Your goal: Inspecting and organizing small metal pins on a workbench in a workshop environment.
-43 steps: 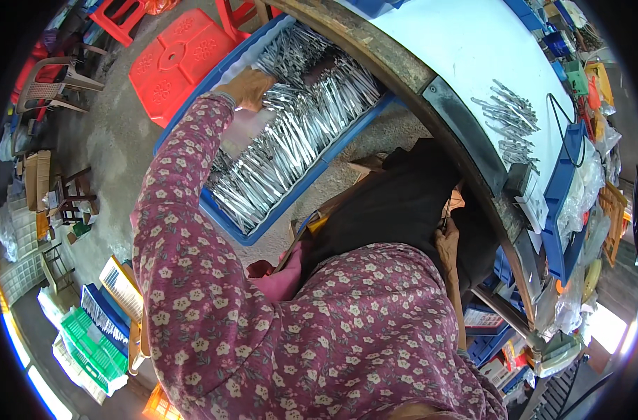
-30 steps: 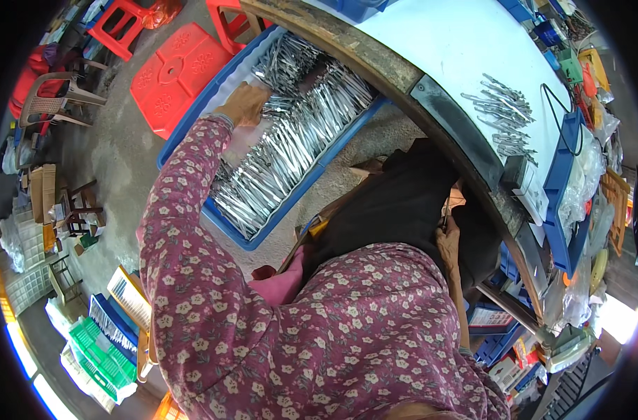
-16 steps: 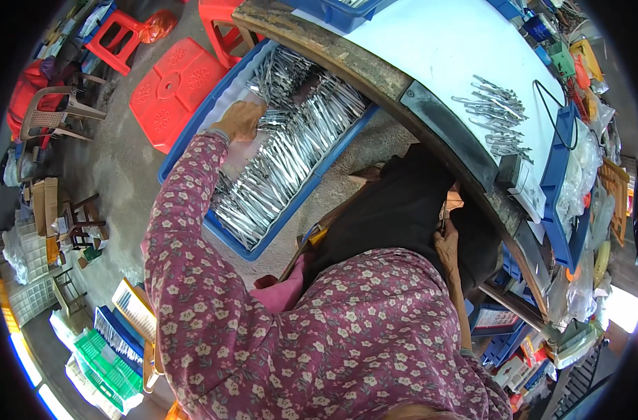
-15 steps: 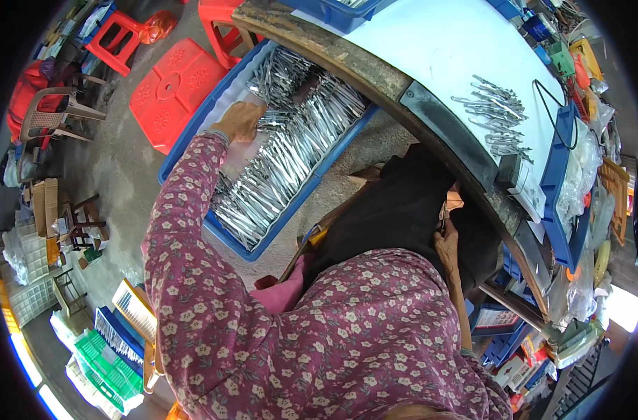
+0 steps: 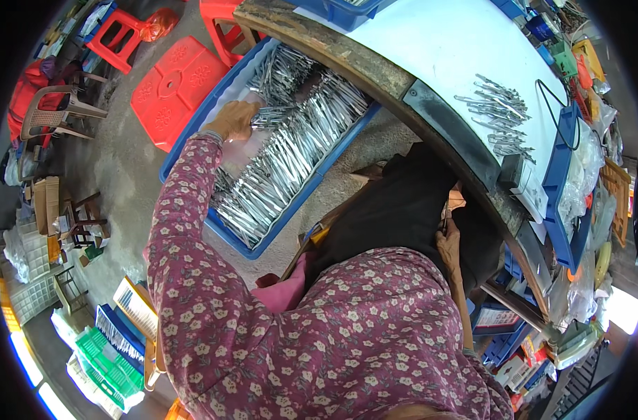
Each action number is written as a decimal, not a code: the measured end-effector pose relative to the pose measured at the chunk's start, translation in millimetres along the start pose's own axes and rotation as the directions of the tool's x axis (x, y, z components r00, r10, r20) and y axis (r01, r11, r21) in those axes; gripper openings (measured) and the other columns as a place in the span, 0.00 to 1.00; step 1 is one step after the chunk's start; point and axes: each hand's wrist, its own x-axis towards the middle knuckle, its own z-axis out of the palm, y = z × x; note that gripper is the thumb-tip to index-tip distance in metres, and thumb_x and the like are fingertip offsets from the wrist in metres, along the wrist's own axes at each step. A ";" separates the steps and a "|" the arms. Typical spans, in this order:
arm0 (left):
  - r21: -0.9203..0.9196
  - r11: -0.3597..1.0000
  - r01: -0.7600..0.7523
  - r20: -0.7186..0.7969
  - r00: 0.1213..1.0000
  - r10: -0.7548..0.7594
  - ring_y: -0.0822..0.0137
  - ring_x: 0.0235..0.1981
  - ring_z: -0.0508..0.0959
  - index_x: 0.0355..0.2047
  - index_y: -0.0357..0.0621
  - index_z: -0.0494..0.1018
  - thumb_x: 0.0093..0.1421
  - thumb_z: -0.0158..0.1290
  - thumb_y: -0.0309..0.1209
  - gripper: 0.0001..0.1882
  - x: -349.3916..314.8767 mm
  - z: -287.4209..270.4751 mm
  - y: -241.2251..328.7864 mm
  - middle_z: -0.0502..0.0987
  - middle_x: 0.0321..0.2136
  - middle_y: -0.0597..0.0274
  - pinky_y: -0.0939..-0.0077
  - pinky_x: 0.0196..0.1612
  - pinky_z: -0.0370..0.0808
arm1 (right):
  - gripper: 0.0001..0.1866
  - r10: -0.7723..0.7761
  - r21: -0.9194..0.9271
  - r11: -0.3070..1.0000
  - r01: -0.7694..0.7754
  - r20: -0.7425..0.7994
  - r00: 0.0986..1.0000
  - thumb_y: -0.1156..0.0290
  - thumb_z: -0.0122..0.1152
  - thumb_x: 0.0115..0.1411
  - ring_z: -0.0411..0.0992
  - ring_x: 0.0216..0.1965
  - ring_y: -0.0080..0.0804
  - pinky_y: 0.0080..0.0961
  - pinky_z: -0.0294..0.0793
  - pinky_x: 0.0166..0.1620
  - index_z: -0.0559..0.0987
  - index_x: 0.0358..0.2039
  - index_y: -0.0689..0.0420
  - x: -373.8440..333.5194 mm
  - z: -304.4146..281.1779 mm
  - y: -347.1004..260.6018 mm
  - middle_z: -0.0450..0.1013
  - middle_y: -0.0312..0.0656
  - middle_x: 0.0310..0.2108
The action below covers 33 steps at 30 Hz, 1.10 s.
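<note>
My left hand (image 5: 233, 120) reaches into a blue bin (image 5: 257, 250) with a pale liner. Its fingers are closed at the ends of a small bunch of thin silvery metal pieces (image 5: 271, 116). More of these slender metal pieces (image 5: 280, 168) lie side by side in dense rows through the bin. By the dark cloth over my lap, my right hand (image 5: 448, 241) is lowered below the table's edge with its fingers curled. A small dark thing shows at its fingertips, too little to name.
Along the right, a white-topped table (image 5: 431, 42) with a worn wooden edge holds a loose pile of metal pieces (image 5: 501, 115) and a small grey box (image 5: 522, 183). A red stool (image 5: 168, 87) stands left of the bin. Blue trays (image 5: 558, 189) and plastic bags lie at the far right.
My left hand has shifted slightly left within the bin, and the bunch of metal pieces at its fingertips lies more level. My right hand stays in about the same place.
</note>
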 end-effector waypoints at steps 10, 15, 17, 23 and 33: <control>-0.274 0.956 0.108 -0.123 0.982 -0.146 0.44 0.29 0.74 0.27 0.38 0.68 0.37 0.53 0.28 0.14 -30.4 21.4 -20.5 0.74 0.22 0.43 0.56 0.32 0.69 | 0.09 0.003 -0.007 1.000 -0.002 0.022 1.000 0.77 0.45 0.44 0.57 0.20 0.27 0.25 0.60 0.25 0.67 0.29 0.64 -0.1 2.1 -1.4 0.58 0.40 0.17; -0.296 0.955 0.035 -0.185 0.978 -0.093 0.44 0.27 0.73 0.28 0.39 0.67 0.37 0.54 0.30 0.16 -29.9 -4.8 -12.5 0.73 0.22 0.44 0.55 0.32 0.68 | 0.09 -0.021 -0.020 1.000 0.021 0.005 1.000 0.78 0.44 0.43 0.57 0.21 0.27 0.25 0.60 0.25 0.67 0.28 0.64 -1.1 0.7 0.0 0.59 0.40 0.17; -0.289 0.957 0.012 -0.216 0.973 -0.077 0.43 0.28 0.73 0.30 0.39 0.67 0.37 0.54 0.30 0.17 -21.1 -25.8 -4.3 0.73 0.22 0.44 0.54 0.32 0.68 | 0.10 -0.020 -0.008 1.000 0.020 -0.006 1.000 0.78 0.44 0.43 0.58 0.21 0.28 0.26 0.61 0.26 0.67 0.29 0.64 0.1 -0.6 4.1 0.60 0.41 0.18; -0.337 0.918 -0.210 -0.476 0.879 0.026 0.49 0.26 0.74 0.35 0.37 0.68 0.37 0.54 0.27 0.21 -4.8 -73.6 34.8 0.74 0.24 0.46 0.62 0.30 0.70 | 0.18 -0.067 0.022 0.997 0.068 -0.021 0.998 0.77 0.46 0.43 0.68 0.23 0.44 0.34 0.67 0.30 0.69 0.39 0.66 6.8 5.9 29.1 0.69 0.53 0.21; -0.433 0.711 -0.554 -0.488 0.807 0.332 0.60 0.24 0.72 0.31 0.32 0.69 0.37 0.53 0.27 0.18 98.0 -206.4 196.7 0.73 0.22 0.51 0.70 0.33 0.69 | 0.13 0.081 0.014 0.997 -0.080 -0.005 0.997 0.73 0.46 0.46 0.68 0.31 0.61 0.46 0.66 0.35 0.67 0.32 0.66 -1.7 -8.7 2.4 0.68 0.62 0.24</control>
